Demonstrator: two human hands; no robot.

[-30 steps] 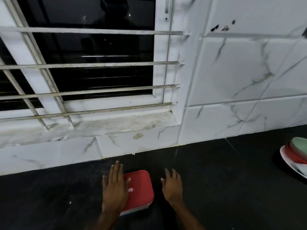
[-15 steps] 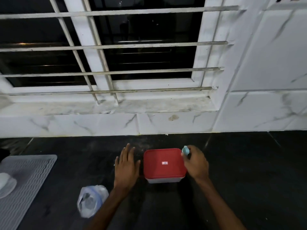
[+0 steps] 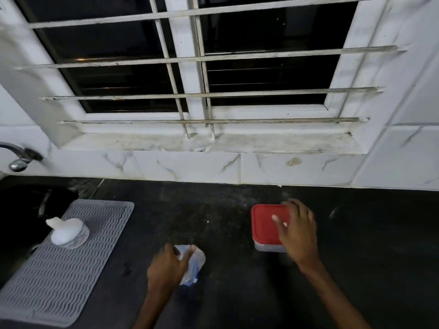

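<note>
- While the left grip (image 3: pixel 166 267) is clamped on a crumpled plastic bag (image 3: pixel 194 262), the right grip (image 3: pixel 298 231) sits on top of the red-lidded container (image 3: pixel 264 224).
- Left grip: fingers curled round the bag's left side, with the bag bulging out to their right. It's blurred, so finger detail is unclear.
- Right grip: thumb (image 3: pixel 275 218) flat on the lid, other fingers bent over the lid's right edge and far right corner. It clamps the container from above.
- Container: upright on the dark desk (image 3: pixel 237 305), right of centre, lid on. It's near the tiled wall (image 3: pixel 190 167) but apart from it.
- Lid label (image 3: pixel 285 224): small white mark beside the thumb, too small to read.
- Container axis: outline near square, edges roughly parallel to the wall. The grip hides its right side, so I cannot tell the long axis.
- Bag: clear-white with blue print, unreadable. Long axis runs near-to-far. It's left of the container, nearer the person, and well apart from it. Can't tell if it rests on the desk.
- Far left: grey ribbed drying mat (image 3: pixel 71 269) carrying a white tub (image 3: pixel 67 231) with unreadable print. Tap (image 3: pixel 19 160) is behind it.
</note>
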